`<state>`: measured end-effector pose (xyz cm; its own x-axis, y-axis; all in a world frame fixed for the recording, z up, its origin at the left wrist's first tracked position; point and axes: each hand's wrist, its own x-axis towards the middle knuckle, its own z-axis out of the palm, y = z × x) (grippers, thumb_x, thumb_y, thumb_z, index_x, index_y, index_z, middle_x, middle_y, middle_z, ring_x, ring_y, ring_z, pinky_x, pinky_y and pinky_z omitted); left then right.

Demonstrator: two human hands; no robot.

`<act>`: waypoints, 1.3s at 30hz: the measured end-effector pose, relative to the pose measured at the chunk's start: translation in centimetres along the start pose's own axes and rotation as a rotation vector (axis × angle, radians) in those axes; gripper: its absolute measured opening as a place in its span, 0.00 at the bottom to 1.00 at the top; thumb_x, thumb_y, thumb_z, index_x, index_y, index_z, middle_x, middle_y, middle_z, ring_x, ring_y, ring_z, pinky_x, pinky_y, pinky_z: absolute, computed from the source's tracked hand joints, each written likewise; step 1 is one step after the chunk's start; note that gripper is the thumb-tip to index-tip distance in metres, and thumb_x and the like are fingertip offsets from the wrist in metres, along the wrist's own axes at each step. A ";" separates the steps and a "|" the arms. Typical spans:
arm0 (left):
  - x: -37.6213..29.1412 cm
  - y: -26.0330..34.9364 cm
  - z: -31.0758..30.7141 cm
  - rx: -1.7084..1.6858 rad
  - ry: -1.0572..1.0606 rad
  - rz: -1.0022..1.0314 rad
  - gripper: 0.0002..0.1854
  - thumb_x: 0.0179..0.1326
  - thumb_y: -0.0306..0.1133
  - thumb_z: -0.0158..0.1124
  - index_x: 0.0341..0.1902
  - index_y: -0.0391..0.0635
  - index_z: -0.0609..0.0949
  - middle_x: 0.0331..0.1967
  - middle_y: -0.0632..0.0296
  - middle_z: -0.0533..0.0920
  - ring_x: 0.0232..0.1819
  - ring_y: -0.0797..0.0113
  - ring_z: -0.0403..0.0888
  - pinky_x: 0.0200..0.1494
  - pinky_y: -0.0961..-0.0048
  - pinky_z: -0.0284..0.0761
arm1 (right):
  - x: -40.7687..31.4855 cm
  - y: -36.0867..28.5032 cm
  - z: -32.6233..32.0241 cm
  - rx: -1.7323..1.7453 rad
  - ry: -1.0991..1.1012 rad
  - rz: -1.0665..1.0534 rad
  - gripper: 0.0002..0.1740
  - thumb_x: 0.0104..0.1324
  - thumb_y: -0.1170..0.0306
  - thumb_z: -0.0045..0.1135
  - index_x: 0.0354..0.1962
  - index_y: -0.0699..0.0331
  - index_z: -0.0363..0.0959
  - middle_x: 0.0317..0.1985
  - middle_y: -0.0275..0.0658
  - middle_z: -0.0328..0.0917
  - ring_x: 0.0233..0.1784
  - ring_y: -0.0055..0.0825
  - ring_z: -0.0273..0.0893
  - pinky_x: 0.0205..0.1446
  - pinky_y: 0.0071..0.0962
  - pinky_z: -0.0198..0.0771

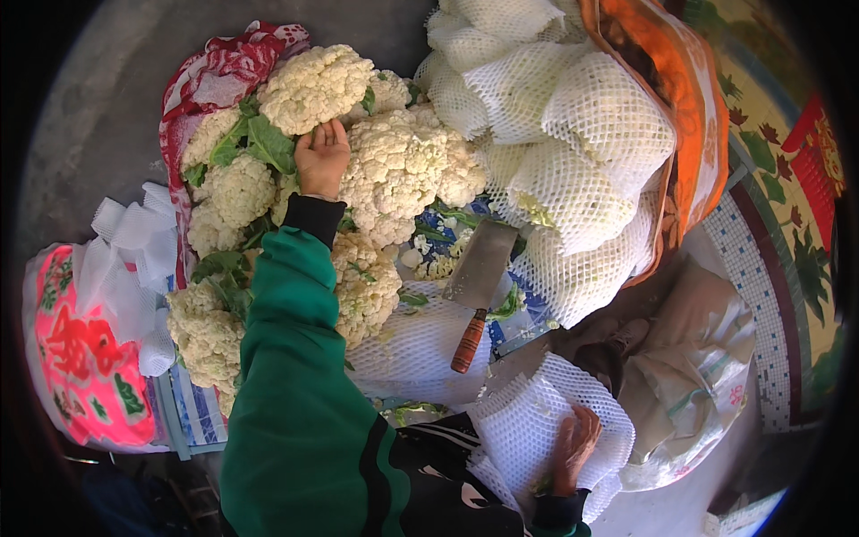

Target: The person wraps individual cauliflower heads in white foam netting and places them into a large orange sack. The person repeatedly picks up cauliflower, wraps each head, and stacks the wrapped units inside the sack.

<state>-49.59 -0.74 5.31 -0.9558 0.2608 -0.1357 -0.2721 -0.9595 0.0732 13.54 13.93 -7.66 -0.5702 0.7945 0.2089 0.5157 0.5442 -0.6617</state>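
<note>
My left hand [322, 160] is palm up, its fingertips at the lower edge of a large cauliflower head [315, 87] on top of the pile. Green leaves [270, 144] lie just left of that hand, and another big cauliflower [391, 171] lies to its right. At my lap, my right hand [576, 446] has its fingers curled on a white foam net [523, 409]; what is inside the net is hidden. Between the hands lies a cleaver [482, 265], its wooden handle [468, 341] towards me, on a foam net sheet [423, 356] and trimmings [436, 265].
Net-wrapped cauliflowers [597, 101] fill the upper right beside an orange cloth [698, 114]. A pale sack [691, 376] stands at the right. Red patterned cloth [215, 74] edges the pile; a pink printed bag [87, 349] and loose foam nets [137, 262] are at the left.
</note>
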 end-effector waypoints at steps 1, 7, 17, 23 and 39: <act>0.6 -0.1 -0.2 0.073 0.033 0.058 0.20 0.73 0.39 0.49 0.60 0.36 0.72 0.58 0.55 0.73 0.61 0.57 0.72 0.68 0.56 0.71 | 0.1 0.0 0.1 -0.009 -0.003 0.011 0.17 0.66 0.65 0.53 0.47 0.68 0.74 0.49 0.50 0.74 0.53 0.49 0.69 0.62 0.46 0.61; 3.6 0.4 -0.4 0.044 0.110 0.038 0.15 0.76 0.39 0.43 0.49 0.40 0.75 0.46 0.58 0.77 0.51 0.61 0.76 0.54 0.61 0.78 | 0.0 0.1 0.2 -0.016 0.012 0.022 0.17 0.65 0.65 0.53 0.47 0.68 0.74 0.49 0.50 0.75 0.53 0.49 0.69 0.61 0.46 0.61; 4.4 1.1 -2.1 0.174 -0.095 0.114 0.33 0.62 0.59 0.60 0.63 0.48 0.74 0.62 0.59 0.76 0.60 0.55 0.74 0.55 0.56 0.75 | 0.4 0.1 0.2 -0.006 0.003 0.032 0.16 0.64 0.65 0.53 0.45 0.68 0.74 0.48 0.49 0.75 0.53 0.49 0.69 0.62 0.46 0.60; 5.3 1.5 -2.7 0.085 -0.084 0.010 0.32 0.63 0.57 0.60 0.63 0.48 0.75 0.62 0.57 0.77 0.62 0.53 0.74 0.60 0.52 0.73 | 0.3 0.2 0.3 0.006 0.015 0.047 0.16 0.64 0.66 0.53 0.45 0.68 0.74 0.47 0.50 0.75 0.53 0.48 0.69 0.62 0.46 0.60; 2.1 0.7 -4.1 0.169 -0.101 0.175 0.31 0.69 0.46 0.59 0.70 0.42 0.67 0.71 0.53 0.65 0.68 0.48 0.64 0.70 0.47 0.64 | 0.0 0.4 0.3 0.015 0.043 0.036 0.15 0.64 0.66 0.53 0.44 0.67 0.74 0.47 0.49 0.75 0.52 0.48 0.69 0.62 0.46 0.61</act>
<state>-51.38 -1.34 0.98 -0.9939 0.1099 -0.0076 -0.1083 -0.9616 0.2522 13.54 14.08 -8.12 -0.5231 0.8246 0.2154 0.5259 0.5112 -0.6798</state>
